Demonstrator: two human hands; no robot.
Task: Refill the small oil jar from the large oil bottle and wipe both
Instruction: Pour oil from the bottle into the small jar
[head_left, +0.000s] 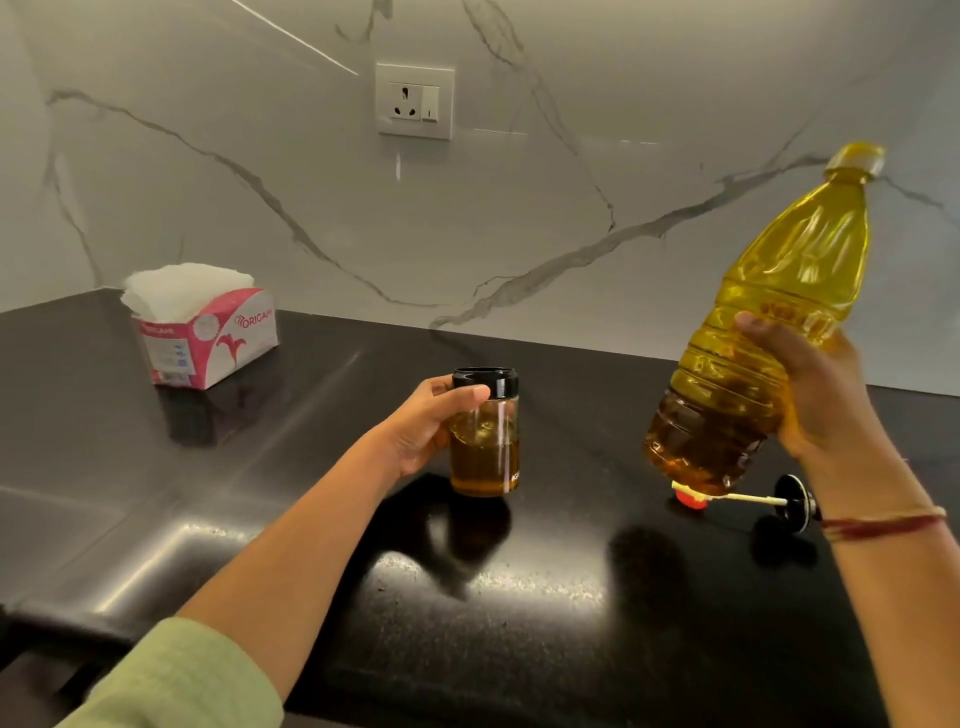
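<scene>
Clearly heavy, soft-walled and probably slick, the oil bottle hangs tilted above the counter, with the right hand clamped round its ribbed waist (the firmest hold). The left hand wraps its fingers round the breakable glass jar, which stands on the counter, seemingly uncapped.

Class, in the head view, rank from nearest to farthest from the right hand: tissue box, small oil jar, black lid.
1. black lid, on the counter just below the right hand.
2. small oil jar, centre, held by the left hand.
3. tissue box, far left, at the back.
</scene>
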